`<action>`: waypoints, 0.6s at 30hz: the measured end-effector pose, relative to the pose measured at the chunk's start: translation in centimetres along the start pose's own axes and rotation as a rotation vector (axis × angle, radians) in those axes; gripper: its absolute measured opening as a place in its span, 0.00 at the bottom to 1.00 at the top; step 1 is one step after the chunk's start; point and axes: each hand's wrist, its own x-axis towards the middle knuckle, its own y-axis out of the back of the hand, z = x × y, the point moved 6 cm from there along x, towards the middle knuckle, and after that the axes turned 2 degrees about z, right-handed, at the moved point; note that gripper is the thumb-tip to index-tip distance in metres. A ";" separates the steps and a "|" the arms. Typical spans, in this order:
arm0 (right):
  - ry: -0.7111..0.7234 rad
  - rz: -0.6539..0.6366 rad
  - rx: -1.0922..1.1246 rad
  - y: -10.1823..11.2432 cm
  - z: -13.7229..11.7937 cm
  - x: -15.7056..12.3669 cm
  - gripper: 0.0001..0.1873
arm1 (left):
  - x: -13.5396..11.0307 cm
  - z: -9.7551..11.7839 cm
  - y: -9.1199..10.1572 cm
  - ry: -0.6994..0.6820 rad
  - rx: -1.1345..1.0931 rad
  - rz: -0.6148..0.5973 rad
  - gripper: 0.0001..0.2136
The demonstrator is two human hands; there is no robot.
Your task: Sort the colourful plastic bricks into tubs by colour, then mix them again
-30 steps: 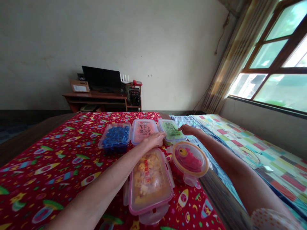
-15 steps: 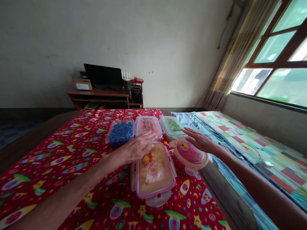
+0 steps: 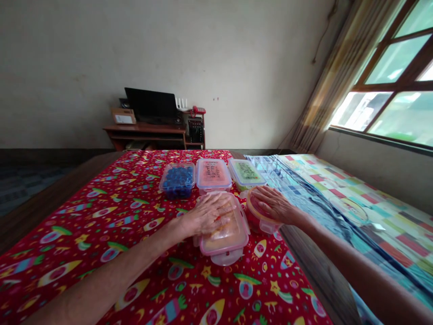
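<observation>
My left hand [image 3: 214,214] lies flat, fingers stretched out, over the lid of a pink-rimmed rectangular food container [image 3: 225,241] with yellowish contents. My right hand [image 3: 274,203] rests spread on the lid of a round food container [image 3: 257,217] with an orange rim and pinkish-red contents. Behind them stand a clear container of blue pieces [image 3: 178,179], a lidded container with pink contents [image 3: 213,174] and a lidded container with green contents [image 3: 248,173]. Dark writing marks the last two lids.
A red patterned cloth [image 3: 142,253] covers the surface under the containers. To the right lie a blue cloth [image 3: 304,207] and a patchwork cover [image 3: 355,198]. Against the far wall a desk [image 3: 145,131] holds a monitor [image 3: 151,106], a cardboard box [image 3: 123,116] and a red telephone [image 3: 198,109].
My left hand has come down from behind the pink-rimmed container onto its lid. My right hand has lowered onto the round container's lid. The view has shifted slightly.
</observation>
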 end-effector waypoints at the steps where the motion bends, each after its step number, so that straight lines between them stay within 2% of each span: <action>1: -0.009 -0.002 -0.001 -0.1 0.0 0.0 0.23 | 0.0 -0.1 -0.1 0.000 -0.003 -0.008 0.21; 5: -0.028 -0.020 0.031 -0.6 0.3 0.1 0.23 | 0.2 -0.1 -0.3 0.017 -0.029 -0.067 0.21; 7: -0.086 0.005 0.066 -0.5 0.6 0.0 0.24 | 0.4 -0.1 0.1 0.037 -0.070 -0.053 0.21; 9: -0.165 0.101 0.104 0.6 0.7 -0.6 0.26 | 0.2 -0.3 1.1 0.076 -0.120 0.026 0.22; 11: -0.215 0.249 0.135 2.5 0.2 -1.8 0.26 | -0.5 -0.5 2.6 0.113 -0.149 0.136 0.23; 15: -0.318 0.510 0.147 6.1 -1.9 -6.4 0.19 | -4.7 -0.6 5.1 0.118 -0.156 0.312 0.23; 17: -0.434 0.548 0.135 6.5 -2.7 -9.4 0.16 | -8.0 -1.0 5.5 0.184 -0.166 0.413 0.21; 18: -0.504 0.517 0.144 6.0 -2.8 -10.9 0.16 | -9.8 -1.2 5.3 0.233 -0.170 0.464 0.19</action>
